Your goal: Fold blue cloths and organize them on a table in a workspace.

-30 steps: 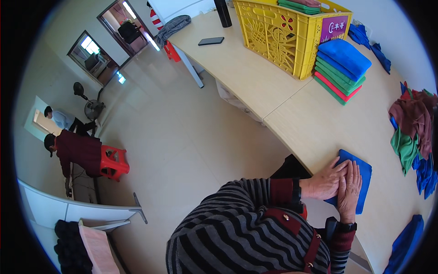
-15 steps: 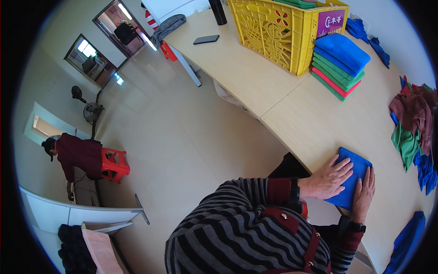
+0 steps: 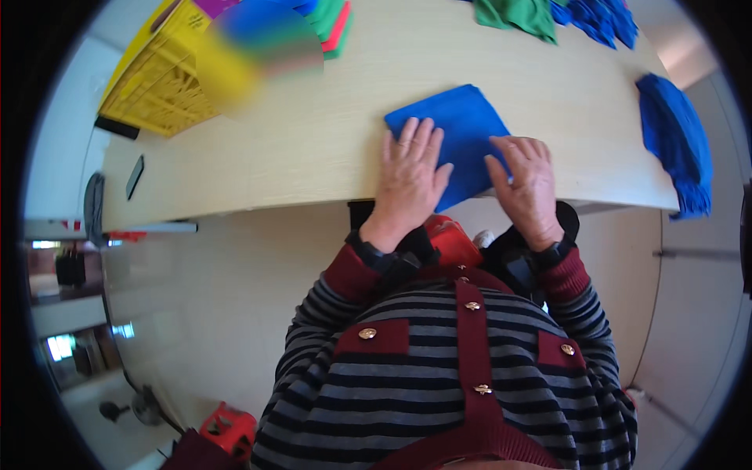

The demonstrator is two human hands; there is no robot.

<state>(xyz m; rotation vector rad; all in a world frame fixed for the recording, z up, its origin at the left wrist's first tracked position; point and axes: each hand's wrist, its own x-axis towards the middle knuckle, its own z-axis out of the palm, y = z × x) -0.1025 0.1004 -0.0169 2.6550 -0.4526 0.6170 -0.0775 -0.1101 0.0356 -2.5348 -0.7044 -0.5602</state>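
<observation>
Both hands now flat on blue cloth; yellow crate blurred.

A single fisheye view from a camera worn on the person's head, looking steeply down the front of the body. The striped cardigan fills the near, lower part, close to the lens. Both hands reach away from the camera onto the pale wooden surface, which curves across the far, upper part. The floor shows at the left and the right, well below. Straight edges bow toward the dark circular rim. No second view is given.
</observation>
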